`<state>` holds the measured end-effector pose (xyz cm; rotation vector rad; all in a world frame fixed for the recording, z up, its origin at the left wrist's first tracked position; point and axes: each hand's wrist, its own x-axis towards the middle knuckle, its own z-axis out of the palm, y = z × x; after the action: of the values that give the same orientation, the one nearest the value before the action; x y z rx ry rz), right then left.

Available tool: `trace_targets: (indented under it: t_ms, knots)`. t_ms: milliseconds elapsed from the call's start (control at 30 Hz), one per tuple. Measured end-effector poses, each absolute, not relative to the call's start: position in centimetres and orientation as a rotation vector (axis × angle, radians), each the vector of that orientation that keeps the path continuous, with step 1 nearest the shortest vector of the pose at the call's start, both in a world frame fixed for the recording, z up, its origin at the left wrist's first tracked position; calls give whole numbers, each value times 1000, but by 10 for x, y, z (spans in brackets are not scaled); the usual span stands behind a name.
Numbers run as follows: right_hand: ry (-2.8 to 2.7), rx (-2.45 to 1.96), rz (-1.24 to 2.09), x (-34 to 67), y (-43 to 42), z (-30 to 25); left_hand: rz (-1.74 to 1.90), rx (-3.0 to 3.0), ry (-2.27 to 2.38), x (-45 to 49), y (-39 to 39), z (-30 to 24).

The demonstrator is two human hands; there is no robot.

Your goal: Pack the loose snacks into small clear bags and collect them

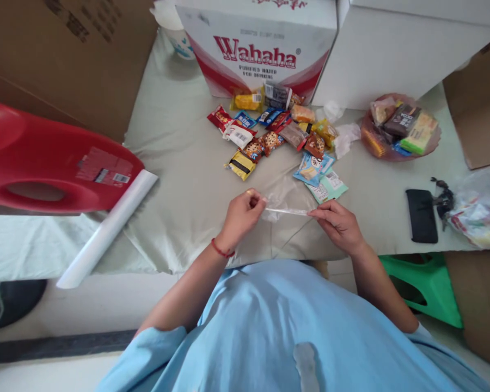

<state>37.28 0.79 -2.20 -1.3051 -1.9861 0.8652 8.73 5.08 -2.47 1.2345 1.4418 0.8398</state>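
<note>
A clear plastic bag is stretched between my two hands just above the table's near edge. My left hand, with a red string on its wrist, pinches the bag's left end. My right hand pinches its right end. Both hands are closed on the bag's rim. Beyond them, on the pale green cloth, lies a heap of several small wrapped snacks. Two light blue and green packets are the ones closest to my right hand.
A Wahaha water carton and a white box stand at the back. A brown plate of snacks sits right. A black phone, keys and a plastic bag lie far right. Left: red jug, white roll.
</note>
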Motion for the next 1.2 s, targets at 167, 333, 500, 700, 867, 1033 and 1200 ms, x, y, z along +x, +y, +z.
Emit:
trace_targets:
  t_ms: [167, 333, 500, 700, 867, 1033, 1200]
  knots:
    - [-2107, -1076, 1168, 361, -8, -26, 1214, 760, 1403, 81, 20, -24]
    - [-1766, -1468, 977, 363, 15, -22, 1269, 730, 1274, 81, 6, -13]
    - [-1603, -1516, 1101, 346, 44, -37, 1287, 765, 1187, 80, 0, -7]
    - [-1561, -1476, 1219, 316, 55, -43, 1265, 560, 1285, 67, -4, -27]
    - [-1585, -1483, 1231, 307, 53, -33, 1135, 868, 1336, 66, -10, -25]
    - [-1547, -1492, 1241, 311, 50, -25, 1181, 1067, 1527, 62, -1, -24]
    - [-1479, -1527, 1329, 328, 39, -25, 1252, 841, 1453, 45, 5, -35]
